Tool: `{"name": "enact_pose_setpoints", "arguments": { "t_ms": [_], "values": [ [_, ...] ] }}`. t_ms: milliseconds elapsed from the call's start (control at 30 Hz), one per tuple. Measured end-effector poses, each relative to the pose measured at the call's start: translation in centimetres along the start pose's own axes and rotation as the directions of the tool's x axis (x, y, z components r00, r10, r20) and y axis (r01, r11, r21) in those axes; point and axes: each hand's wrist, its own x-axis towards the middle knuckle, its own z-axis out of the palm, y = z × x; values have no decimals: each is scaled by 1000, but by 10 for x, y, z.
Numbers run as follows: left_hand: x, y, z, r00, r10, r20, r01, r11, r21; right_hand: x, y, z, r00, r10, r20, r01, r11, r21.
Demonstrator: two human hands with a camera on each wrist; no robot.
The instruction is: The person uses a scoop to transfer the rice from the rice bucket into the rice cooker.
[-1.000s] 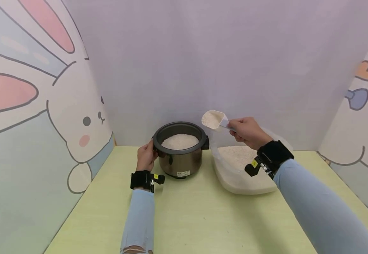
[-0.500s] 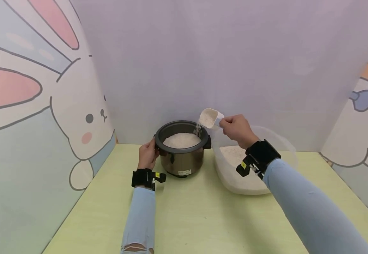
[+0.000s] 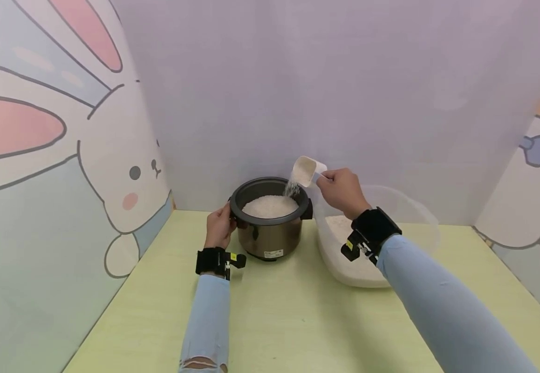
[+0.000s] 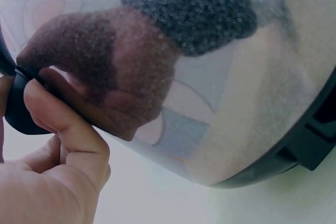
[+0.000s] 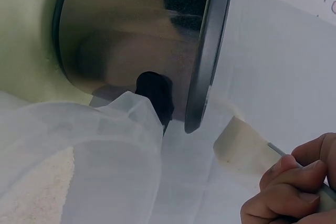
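One scoop between right-hand fingers

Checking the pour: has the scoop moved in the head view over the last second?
Yes. Against the painted rabbit, the scoop has shifted left, toward the pot, and tipped further; white grains now fall from it.

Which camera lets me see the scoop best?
The head view: it shows the scoop tipped, its open mouth in sight, with white grains falling into the dark pot. The right wrist view shows only its blurry outer side. I can't see it in the left wrist view.
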Motion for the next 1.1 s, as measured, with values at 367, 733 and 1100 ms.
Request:
{"name": "enact_pose_setpoints", "arguments": {
  "t_ms": [367, 733, 1100],
  "values": [
    [0, 0, -1, 1000, 13, -8, -13, 1000, 3, 3, -2, 12, 998, -61, -19, 59, 994, -94],
    [-1, 3, -1, 1000, 6, -12, -6, 1000, 23, 3, -10, 19, 989, -143, -31, 136, 977, -162],
    [0, 3, -1, 999, -12, -37, 14, 998, 65, 1, -25, 31, 974, -222, -32, 211, 955, -207]
  ]
}}
